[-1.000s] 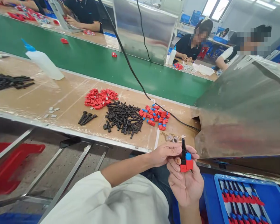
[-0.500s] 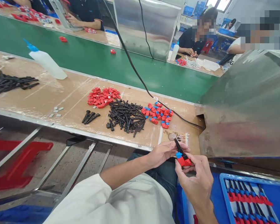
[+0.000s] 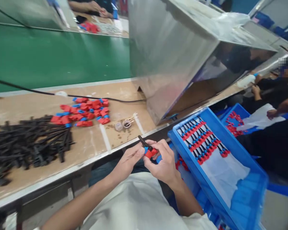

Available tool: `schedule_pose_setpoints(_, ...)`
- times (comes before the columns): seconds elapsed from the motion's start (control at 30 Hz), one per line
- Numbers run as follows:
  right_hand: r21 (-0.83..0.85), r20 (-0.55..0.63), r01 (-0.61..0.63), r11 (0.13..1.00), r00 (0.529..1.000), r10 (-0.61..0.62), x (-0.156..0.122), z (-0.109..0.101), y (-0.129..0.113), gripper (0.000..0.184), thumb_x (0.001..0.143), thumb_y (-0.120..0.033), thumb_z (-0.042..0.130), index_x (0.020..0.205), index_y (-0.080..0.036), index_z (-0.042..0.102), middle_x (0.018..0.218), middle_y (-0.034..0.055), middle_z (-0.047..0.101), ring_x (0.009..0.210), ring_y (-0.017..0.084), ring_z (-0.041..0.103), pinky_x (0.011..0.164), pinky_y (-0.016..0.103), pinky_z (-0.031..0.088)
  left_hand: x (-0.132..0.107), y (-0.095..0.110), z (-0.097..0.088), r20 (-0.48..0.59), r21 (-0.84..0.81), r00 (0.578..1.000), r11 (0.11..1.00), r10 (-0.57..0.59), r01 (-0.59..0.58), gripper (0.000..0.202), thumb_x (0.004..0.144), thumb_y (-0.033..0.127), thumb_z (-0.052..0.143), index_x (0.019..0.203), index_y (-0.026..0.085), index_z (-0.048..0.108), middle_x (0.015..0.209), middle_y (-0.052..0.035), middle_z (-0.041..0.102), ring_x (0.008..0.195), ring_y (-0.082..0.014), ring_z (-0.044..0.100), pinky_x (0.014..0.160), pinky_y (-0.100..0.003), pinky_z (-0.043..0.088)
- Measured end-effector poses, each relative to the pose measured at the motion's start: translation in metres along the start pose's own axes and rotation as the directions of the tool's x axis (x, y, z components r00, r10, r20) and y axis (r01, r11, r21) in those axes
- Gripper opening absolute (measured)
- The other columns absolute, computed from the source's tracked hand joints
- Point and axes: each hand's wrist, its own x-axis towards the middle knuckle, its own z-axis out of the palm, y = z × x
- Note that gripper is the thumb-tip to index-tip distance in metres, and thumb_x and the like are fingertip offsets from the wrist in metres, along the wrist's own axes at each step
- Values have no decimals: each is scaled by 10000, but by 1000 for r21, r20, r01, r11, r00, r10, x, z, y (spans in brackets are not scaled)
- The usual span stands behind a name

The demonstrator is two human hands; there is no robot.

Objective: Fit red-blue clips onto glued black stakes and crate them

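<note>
Between my two hands, just off the bench's front edge, is a small red-and-blue plastic piece with a black stem [image 3: 149, 151]. The stem points up and to the left. My left hand [image 3: 131, 158] pinches it from the left, near the blue part. On the other side my right hand [image 3: 162, 162] grips the red end with thumb and fingers. Some fingertips are hidden behind the piece. Loose red-and-blue pieces [image 3: 83, 111] lie in a heap on the bench, beside a blurred pile of black stems [image 3: 28, 142].
Two small round pots [image 3: 126, 124] with thin sticks stand on the bench. A metal housing [image 3: 172, 60] rises at its right. A blue tray [image 3: 248, 204] at my right holds rows of joined pieces on white sheeting. A black cable [image 3: 110, 99] crosses the bench. Co-workers sit nearby.
My view has swung to the right, bringing more of the blue tray and a co-worker on the right into sight. Both hands still hold the same piece.
</note>
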Motion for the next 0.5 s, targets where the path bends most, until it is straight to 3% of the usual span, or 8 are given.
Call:
schedule_pose_setpoints(0.13,-81,-56,-106,991,993,102,-38,-47,18,260,803,-206,688,1055,-222,625,903,15,618,670,115,579,571,237,524,8,-1,30,190,182,978,982,-85,50,504,907,526,621,1234,149,693,1188,-129,693,1106,-273,634,975,-378,505)
schedule_pose_setpoints(0.23,-298,-216,-293,908,948,234,-68,-110,55,205,856,-325,677,1028,-220,637,870,20,618,688,145,594,641,294,538,14,1,45,277,248,955,968,-110,39,462,926,506,598,1224,167,697,1202,-138,679,1095,-259,644,933,-355,525)
schedule_pose_setpoints(0.3,-477,-411,-503,721,853,323,-88,-165,92,301,860,-445,643,1021,-191,640,874,48,633,674,170,597,646,329,540,19,2,51,340,292,934,956,-112,8,418,942,487,577,1179,171,713,1165,-134,689,1062,-242,650,925,-345,525)
schedule_pose_setpoints(0.33,-583,-484,-617,529,786,385,-98,-194,112,357,853,-502,614,1013,-185,647,883,62,640,691,184,605,675,343,542,21,3,53,361,314,925,949,-116,-3,400,947,484,569,1142,170,724,1129,-129,698,1032,-231,653,918,-339,524)
schedule_pose_setpoints(0.37,-606,-542,-679,414,733,410,-107,-221,132,375,834,-498,612,988,-160,658,883,96,642,718,213,608,704,376,535,24,3,55,380,335,916,942,-127,-8,391,951,484,560,1109,170,731,1091,-122,706,1002,-221,655,909,-333,523)
schedule_pose_setpoints(0.43,-622,-597,-739,259,661,455,-125,-266,166,333,808,-450,600,881,-132,671,882,156,640,776,274,614,720,422,511,28,2,59,396,370,906,929,-151,-7,393,957,493,544,1073,170,734,1037,-112,713,950,-206,657,879,-315,523)
schedule_pose_setpoints(0.5,-648,-601,-749,136,614,511,-138,-292,191,270,785,-404,606,784,-142,671,849,164,638,761,286,610,689,414,487,31,-1,62,398,400,901,916,-173,-1,398,956,505,536,1050,172,733,1011,-105,715,921,-199,656,849,-300,521)
